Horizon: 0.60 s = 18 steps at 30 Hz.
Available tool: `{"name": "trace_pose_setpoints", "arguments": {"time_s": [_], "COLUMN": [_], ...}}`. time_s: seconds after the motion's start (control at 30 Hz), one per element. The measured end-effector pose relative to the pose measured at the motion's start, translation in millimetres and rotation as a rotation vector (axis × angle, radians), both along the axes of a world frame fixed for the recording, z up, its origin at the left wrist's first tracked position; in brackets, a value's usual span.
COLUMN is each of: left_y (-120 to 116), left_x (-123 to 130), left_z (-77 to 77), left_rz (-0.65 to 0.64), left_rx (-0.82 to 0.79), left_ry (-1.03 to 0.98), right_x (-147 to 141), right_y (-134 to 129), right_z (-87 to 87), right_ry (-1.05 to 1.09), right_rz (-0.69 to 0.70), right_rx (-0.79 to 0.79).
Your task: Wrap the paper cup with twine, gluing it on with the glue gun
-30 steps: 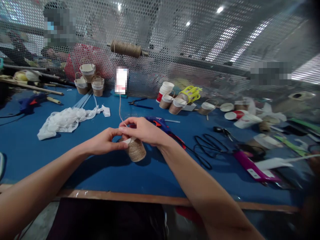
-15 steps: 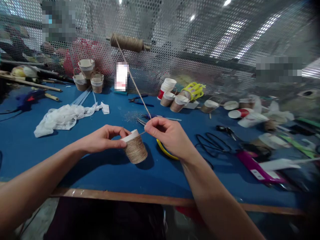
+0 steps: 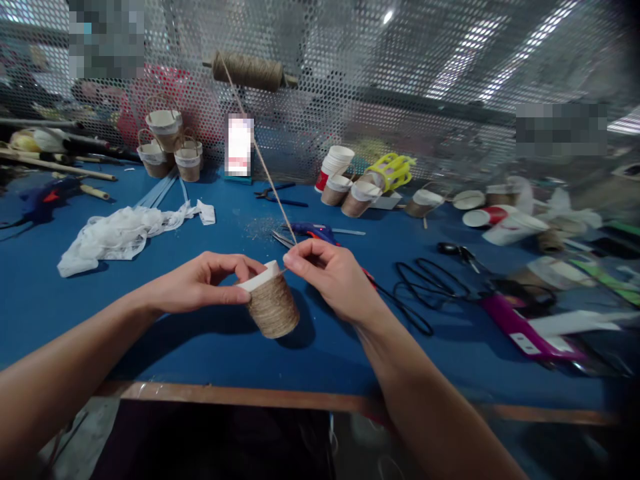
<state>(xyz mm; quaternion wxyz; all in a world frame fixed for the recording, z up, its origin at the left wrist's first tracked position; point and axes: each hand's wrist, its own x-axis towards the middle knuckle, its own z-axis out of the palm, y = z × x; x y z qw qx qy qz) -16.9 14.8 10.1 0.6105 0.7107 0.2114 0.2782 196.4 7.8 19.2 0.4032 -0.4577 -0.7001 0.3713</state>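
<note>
A paper cup wrapped in brown twine tilts above the blue table, its white rim still bare. My left hand grips it by the rim, thumb outside and fingers reaching into the mouth. Close to the rim's right side, my right hand pinches the twine. That strand runs taut up to a twine spool mounted on a rod at the perforated screen. Behind my right hand lie a blue glue gun and the tips of some scissors, partly hidden.
Finished twine-covered cups with handles stand at back left, near a heap of white lace. Pliers, stacked paper cups and a yellow plastic holder sit behind. A black cord and purple tool lie right.
My right hand has shifted slightly left, closer to the cup's rim, still pinching the twine. The cup has turned a little in my left hand. The camera view has moved slightly.
</note>
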Motion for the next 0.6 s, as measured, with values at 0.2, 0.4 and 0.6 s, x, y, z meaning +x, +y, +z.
{"name": "trace_pose_setpoints", "arguments": {"time_s": [0.2,0.4,0.6], "left_y": [0,-2,0], "left_x": [0,0,-2], "left_z": [-0.3,0.6,-1.2], "left_rz": [-0.018,-0.033,-0.032], "left_rx": [-0.029,-0.052,-0.039], "left_ry": [-0.049,-0.076,-0.094], "right_x": [-4,-11,-15], "right_y": [-2,-4,-4], "right_z": [-3.2,-8.6,-9.5], "right_ry": [0.090,0.329,0.633], "right_rz": [0.016,0.083,0.145], "right_rx": [-0.085,-0.315,-0.581]}}
